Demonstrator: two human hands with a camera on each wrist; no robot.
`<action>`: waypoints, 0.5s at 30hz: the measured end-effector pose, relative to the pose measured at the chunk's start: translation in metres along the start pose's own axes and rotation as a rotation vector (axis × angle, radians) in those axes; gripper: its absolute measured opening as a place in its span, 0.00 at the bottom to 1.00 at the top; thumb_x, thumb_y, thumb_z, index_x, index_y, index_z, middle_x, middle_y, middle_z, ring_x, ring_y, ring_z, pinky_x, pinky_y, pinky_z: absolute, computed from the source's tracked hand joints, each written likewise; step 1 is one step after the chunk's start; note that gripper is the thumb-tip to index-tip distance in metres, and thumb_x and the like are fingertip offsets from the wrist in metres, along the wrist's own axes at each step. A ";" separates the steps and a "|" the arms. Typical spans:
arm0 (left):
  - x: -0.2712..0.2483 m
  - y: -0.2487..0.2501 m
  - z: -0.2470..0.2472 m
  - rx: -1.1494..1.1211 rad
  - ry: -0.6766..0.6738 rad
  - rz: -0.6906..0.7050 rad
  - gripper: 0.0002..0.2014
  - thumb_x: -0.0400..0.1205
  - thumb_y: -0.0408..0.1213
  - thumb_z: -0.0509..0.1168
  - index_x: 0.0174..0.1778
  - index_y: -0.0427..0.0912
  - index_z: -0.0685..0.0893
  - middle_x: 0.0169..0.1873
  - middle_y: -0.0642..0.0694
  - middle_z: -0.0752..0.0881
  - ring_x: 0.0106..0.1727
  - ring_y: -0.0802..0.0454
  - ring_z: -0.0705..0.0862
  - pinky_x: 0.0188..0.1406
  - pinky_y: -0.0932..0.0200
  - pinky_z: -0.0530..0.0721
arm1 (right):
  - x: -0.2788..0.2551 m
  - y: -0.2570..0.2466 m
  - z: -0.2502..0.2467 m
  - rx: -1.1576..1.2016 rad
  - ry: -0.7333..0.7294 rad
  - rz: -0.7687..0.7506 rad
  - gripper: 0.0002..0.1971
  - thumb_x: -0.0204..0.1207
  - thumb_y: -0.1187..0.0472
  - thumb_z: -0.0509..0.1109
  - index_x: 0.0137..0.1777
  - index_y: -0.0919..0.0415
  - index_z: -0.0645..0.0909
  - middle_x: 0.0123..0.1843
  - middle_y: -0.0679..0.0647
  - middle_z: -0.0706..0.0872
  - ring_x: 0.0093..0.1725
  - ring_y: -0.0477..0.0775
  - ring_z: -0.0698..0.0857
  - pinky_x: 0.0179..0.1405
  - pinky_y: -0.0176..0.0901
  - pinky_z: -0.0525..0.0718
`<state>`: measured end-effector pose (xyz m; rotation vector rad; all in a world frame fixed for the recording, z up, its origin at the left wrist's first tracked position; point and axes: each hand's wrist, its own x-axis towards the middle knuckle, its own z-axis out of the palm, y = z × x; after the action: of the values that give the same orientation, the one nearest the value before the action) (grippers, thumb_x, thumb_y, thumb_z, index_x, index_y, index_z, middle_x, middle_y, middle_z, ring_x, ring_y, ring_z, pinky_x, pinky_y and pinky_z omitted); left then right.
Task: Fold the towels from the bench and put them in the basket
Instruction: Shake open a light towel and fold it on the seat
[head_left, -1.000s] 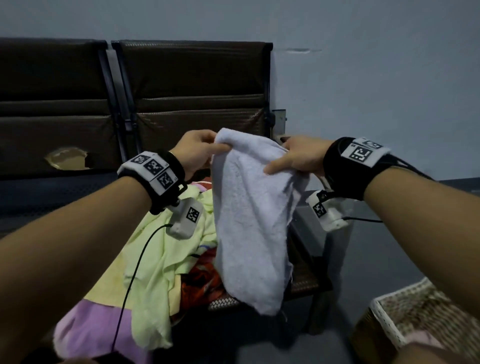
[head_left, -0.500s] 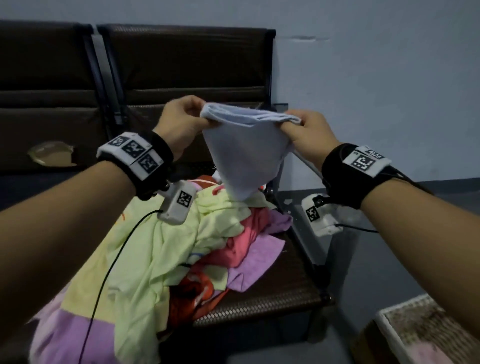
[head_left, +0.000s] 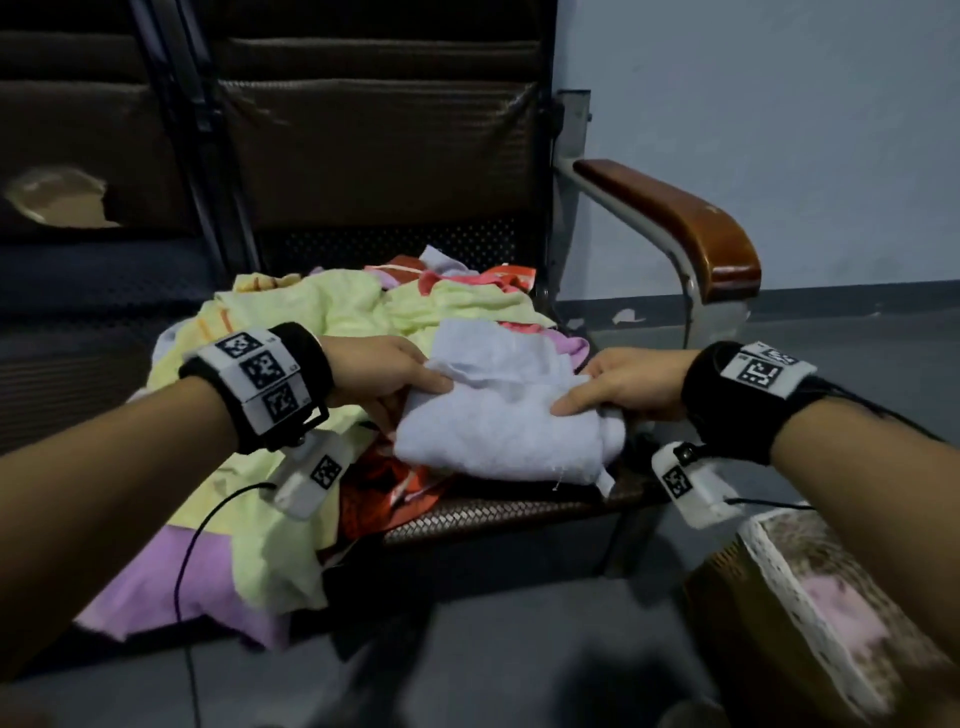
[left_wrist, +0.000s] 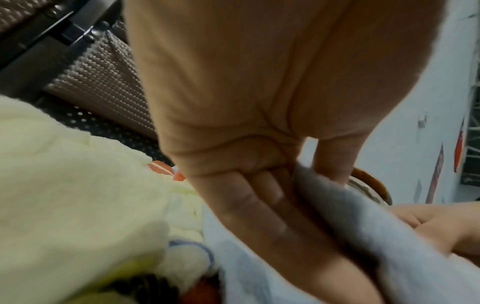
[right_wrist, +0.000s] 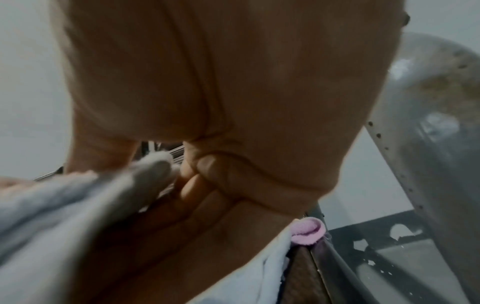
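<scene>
A pale white towel (head_left: 498, 421), doubled over, lies on the front of the bench seat (head_left: 498, 514) on top of the heap. My left hand (head_left: 384, 371) pinches its left edge, thumb above and fingers beneath, as the left wrist view shows with the towel (left_wrist: 363, 222) between them. My right hand (head_left: 618, 382) pinches the right edge the same way; the towel (right_wrist: 64, 205) runs between its thumb and fingers. A wicker basket (head_left: 779, 571) stands on the floor at lower right with something pink inside.
A heap of yellow-green, pink, red and purple towels (head_left: 311, 322) covers the seat and hangs off its front left. The wooden armrest (head_left: 675, 218) on a metal tube stands to the right. Dark backrests rise behind; grey floor lies in front.
Both hands have come down from chest height, bringing the folded white towel onto the seat in front of the heap. The view has tilted down.
</scene>
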<state>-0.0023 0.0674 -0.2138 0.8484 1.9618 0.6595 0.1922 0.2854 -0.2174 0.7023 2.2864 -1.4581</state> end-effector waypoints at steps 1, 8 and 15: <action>0.004 0.000 -0.001 -0.002 0.040 0.000 0.19 0.86 0.43 0.66 0.56 0.26 0.86 0.40 0.30 0.86 0.32 0.42 0.85 0.29 0.57 0.85 | 0.003 0.000 -0.003 0.045 0.008 0.002 0.13 0.76 0.62 0.78 0.30 0.62 0.91 0.35 0.58 0.92 0.30 0.52 0.90 0.27 0.35 0.84; 0.062 -0.006 0.003 -0.153 0.428 0.116 0.14 0.85 0.43 0.67 0.46 0.35 0.89 0.41 0.42 0.89 0.38 0.48 0.86 0.36 0.57 0.84 | 0.058 0.006 -0.015 0.031 0.484 -0.044 0.13 0.75 0.61 0.77 0.53 0.72 0.88 0.53 0.65 0.92 0.56 0.65 0.91 0.63 0.62 0.87; 0.101 -0.005 -0.001 -0.130 0.676 0.110 0.09 0.82 0.44 0.69 0.43 0.42 0.87 0.31 0.48 0.83 0.36 0.49 0.81 0.36 0.58 0.78 | 0.090 0.004 -0.014 -0.246 0.732 -0.104 0.11 0.78 0.56 0.72 0.56 0.61 0.86 0.48 0.54 0.87 0.50 0.57 0.85 0.46 0.43 0.81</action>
<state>-0.0434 0.1417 -0.2688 0.7080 2.4347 1.2478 0.1205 0.3197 -0.2617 1.1992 3.0078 -1.0228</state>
